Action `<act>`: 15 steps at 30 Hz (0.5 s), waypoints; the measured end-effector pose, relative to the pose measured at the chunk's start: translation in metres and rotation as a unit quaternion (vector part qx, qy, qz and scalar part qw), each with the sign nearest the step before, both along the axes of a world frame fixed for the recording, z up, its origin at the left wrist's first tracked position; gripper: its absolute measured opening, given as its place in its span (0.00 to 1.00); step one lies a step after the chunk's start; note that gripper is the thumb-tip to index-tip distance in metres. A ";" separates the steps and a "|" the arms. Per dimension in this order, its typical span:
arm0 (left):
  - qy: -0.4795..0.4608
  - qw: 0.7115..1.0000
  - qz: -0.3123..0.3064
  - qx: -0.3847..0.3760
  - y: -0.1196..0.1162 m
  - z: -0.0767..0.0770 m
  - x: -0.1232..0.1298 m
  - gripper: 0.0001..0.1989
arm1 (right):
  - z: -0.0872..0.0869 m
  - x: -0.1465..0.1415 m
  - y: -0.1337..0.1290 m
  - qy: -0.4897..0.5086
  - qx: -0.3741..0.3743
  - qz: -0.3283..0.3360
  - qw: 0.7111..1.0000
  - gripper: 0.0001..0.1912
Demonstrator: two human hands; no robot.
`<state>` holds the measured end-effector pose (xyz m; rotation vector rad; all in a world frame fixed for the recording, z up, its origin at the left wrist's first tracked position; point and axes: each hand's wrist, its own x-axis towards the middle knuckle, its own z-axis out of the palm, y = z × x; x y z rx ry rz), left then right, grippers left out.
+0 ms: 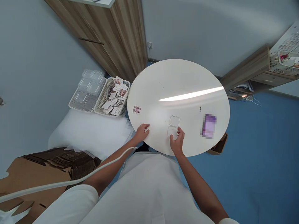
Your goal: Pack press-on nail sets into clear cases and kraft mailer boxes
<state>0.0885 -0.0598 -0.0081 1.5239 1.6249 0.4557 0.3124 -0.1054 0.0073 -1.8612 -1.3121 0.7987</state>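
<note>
On the white round table lies a small clear plastic box (174, 121), its lid folded open away from me. My right hand (177, 142) grips the near half of this box, thumb at its front edge and fingertips at its right side. My left hand (141, 133) rests at the table's near left edge, fingers apart and holding nothing. Just beyond it, a small card with two rows of pinkish-purple pieces (136, 109) lies flat; the pieces are too small to name surely.
Left of the table (178, 74) stand a white basket of printed cards (114, 99) and a basket of clear plastic boxes (85, 93). Flattened cardboard (37, 174) lies lower left. A blurred purple item (209, 126) is on the table's right. A white cable (93, 171) crosses above my left forearm.
</note>
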 end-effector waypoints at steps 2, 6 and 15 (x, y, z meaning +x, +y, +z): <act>0.040 0.999 0.009 0.030 0.019 0.004 -0.037 0.16 | 0.004 -0.031 0.015 0.005 -0.014 0.099 0.995 0.28; 0.127 0.991 -0.022 0.043 0.064 0.011 -0.088 0.22 | -0.001 -0.089 0.057 -0.033 -0.075 0.189 0.979 0.28; 0.213 0.966 -0.140 -0.045 0.128 0.003 -0.105 0.37 | -0.026 -0.174 0.132 -0.121 -0.125 0.223 0.959 0.32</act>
